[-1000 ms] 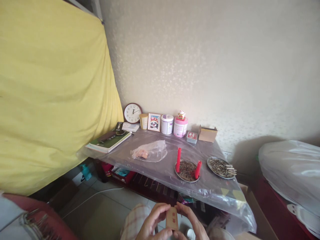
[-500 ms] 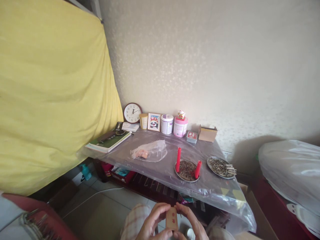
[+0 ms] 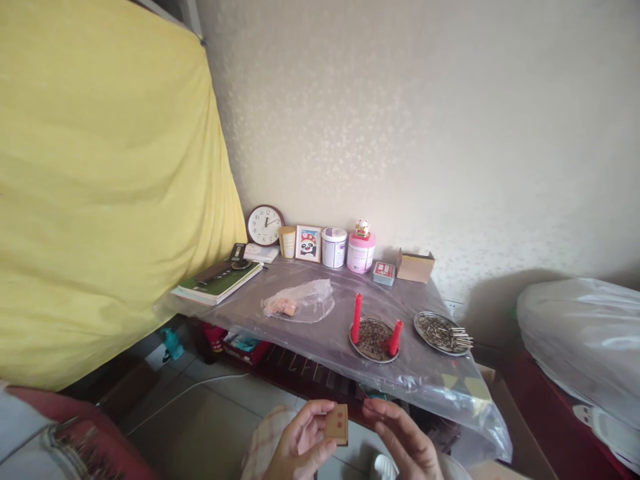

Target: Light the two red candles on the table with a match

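Observation:
At the bottom of the view my left hand (image 3: 299, 445) pinches a small tan matchbox (image 3: 337, 424) with red print, thumb and fingers closed on it. Just to its right, my right hand (image 3: 405, 441) has come off the box, its fingers loosely curled and apart with nothing in them. Beyond my hands stands a low table (image 3: 320, 333) under a clear plastic sheet. On it a round metal dish (image 3: 374, 341) holds two red candles (image 3: 357, 319), and a second dish (image 3: 440, 334) holds spent sticks.
A clock (image 3: 265, 225), a framed picture (image 3: 309, 243), tins (image 3: 334, 248), a small cardboard box (image 3: 415, 267) line the wall. Books (image 3: 217, 280) lie at the table's left, a plastic bag (image 3: 300, 303) in the middle. A yellow cloth (image 3: 100, 200) hangs left; a bagged bundle (image 3: 580, 340) sits right.
My right hand has let go of the matchbox and moved right. The left hand has lifted and tilted the box, which now shows its printed face.

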{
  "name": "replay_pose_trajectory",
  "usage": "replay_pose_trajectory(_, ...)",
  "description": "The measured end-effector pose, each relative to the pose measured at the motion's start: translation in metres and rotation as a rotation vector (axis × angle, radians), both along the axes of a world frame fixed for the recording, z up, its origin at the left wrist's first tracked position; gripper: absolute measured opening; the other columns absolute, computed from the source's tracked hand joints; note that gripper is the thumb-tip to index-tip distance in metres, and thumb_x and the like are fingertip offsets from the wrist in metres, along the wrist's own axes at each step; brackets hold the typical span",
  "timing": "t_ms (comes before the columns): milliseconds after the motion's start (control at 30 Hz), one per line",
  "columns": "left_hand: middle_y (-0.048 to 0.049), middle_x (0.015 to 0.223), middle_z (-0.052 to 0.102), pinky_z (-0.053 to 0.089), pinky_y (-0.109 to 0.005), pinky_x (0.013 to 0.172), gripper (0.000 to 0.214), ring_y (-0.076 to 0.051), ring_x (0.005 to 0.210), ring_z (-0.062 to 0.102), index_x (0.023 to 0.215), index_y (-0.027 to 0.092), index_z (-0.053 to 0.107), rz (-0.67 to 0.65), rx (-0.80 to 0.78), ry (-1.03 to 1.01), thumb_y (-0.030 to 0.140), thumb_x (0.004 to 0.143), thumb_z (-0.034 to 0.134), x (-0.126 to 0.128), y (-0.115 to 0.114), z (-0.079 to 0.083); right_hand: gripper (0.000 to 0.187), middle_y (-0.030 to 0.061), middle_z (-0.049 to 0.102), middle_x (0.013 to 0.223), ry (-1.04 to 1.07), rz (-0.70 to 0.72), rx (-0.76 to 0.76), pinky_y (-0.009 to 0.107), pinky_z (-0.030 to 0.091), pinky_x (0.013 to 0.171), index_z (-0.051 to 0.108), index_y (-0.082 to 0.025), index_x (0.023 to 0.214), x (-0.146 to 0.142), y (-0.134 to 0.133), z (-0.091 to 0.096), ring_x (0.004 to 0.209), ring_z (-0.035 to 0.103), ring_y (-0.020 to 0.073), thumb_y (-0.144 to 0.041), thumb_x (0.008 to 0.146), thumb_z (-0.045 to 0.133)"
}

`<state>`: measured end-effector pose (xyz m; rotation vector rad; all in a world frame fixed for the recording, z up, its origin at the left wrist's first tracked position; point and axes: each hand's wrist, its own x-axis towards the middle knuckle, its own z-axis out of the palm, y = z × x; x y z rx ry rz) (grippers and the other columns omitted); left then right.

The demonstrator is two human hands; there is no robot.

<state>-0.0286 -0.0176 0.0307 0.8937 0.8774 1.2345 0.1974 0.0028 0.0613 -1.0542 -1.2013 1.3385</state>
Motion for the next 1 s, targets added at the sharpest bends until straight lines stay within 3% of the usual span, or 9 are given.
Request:
replay_pose_trajectory(100,-0.0099,0.107,0.086,0.054,-0.054,0.107,0.048,-0.035,0.109,0.076,0.104,0.029,0.082,0.074,0.008,-0.024,0.056,0.066,0.093,0.002,0.003,0.001,0.039,0.0089,0.086,0.108,0.104,-0.100,-0.107,0.036,0.062,0.103,0.089,-0.027,0.089,0.004,0.005,0.011,0.109,0.080,0.0329,-0.058,0.067,0.096)
replay_pose_trajectory(267,-0.0128,0.116,0.086,0.055,-0.045,0.099,0.047,-0.033,0.109,0.076,0.104,0.024,0.082,0.094,0.013,-0.087,0.054,0.069,0.092,0.004,0.006,0.001,0.047,0.0061,0.088,0.093,0.323,-0.301,-0.181,0.027,0.065,0.088,0.087,-0.026,0.080,0.000,0.017,0.000,0.091,0.083,0.0247,-0.053,0.046,0.105)
replay_pose_trajectory(400,-0.0116,0.117,0.086,0.053,-0.041,0.102,0.045,-0.031,0.114,0.075,0.107,0.025,0.082,0.065,0.008,-0.111,0.052,0.072,0.091,0.005,0.006,0.008,0.042,0.0027,0.087,0.096,0.272,-0.344,-0.134,0.023,0.064,0.085,0.087,-0.027,0.083,-0.005,0.018,0.000,0.090,0.081,0.0211,-0.050,0.053,0.104)
replay_pose_trajectory(567,-0.0118,0.116,0.087,0.052,-0.043,0.104,0.046,-0.032,0.117,0.074,0.105,0.026,0.083,0.062,0.002,-0.125,0.052,0.067,0.094,0.007,0.006,0.019,0.038,0.0025,0.086,0.093,0.219,-0.265,-0.074,0.023,0.063,0.087,0.087,-0.029,0.088,-0.015,0.015,0.010,0.088,0.080,0.0200,-0.054,0.062,0.100)
replay_pose_trajectory(867,-0.0155,0.123,0.084,0.049,-0.050,0.109,0.050,-0.037,0.123,0.071,0.111,0.024,0.082,0.043,0.020,-0.160,0.048,0.069,0.092,0.007,0.010,0.009,0.040,0.0044,0.087,0.091,0.235,-0.222,-0.040,0.025,0.063,0.084,0.088,-0.028,0.086,-0.028,0.015,0.015,0.085,0.081,0.0216,-0.057,0.061,0.100)
replay_pose_trajectory(1000,-0.0125,0.118,0.086,0.050,-0.047,0.107,0.048,-0.034,0.119,0.073,0.109,0.025,0.082,0.045,0.023,-0.133,0.051,0.070,0.091,0.009,0.008,0.017,0.038,0.0050,0.087,0.091,0.195,-0.217,0.003,0.024,0.063,0.083,0.088,-0.027,0.087,-0.030,0.013,0.016,0.085,0.080,0.0213,-0.057,0.065,0.098)
